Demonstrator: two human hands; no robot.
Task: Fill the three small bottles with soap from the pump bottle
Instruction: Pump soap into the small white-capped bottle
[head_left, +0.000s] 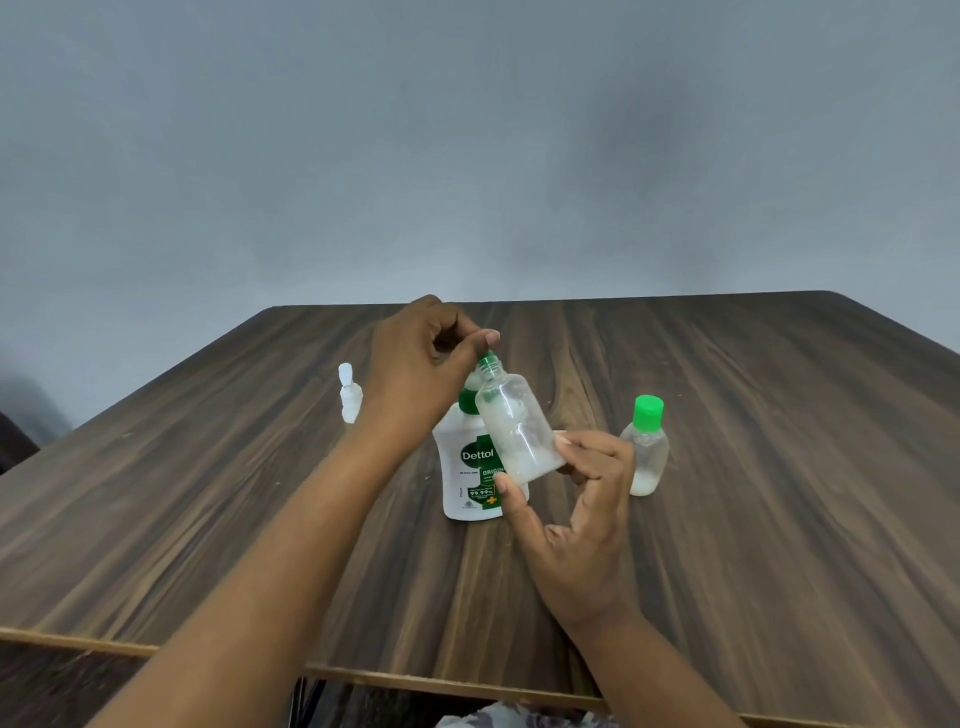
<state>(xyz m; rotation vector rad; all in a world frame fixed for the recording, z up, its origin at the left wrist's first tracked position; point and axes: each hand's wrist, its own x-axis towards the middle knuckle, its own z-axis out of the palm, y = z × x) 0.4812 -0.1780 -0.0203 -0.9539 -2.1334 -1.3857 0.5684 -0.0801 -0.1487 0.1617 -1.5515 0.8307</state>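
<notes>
The left hand is curled over the green top of the white plastic pump bottle, which stands in the middle of the dark wooden table. The right hand pinches a small clear plastic bottle with no cap by its bottom end, tipped so its open neck meets the green spout, with a bit of white soap inside. Another small clear bottle with a green cap stands just right of that hand with a little white soap at its bottom, and a small whitish bottle stands to the left, behind the left wrist.
</notes>
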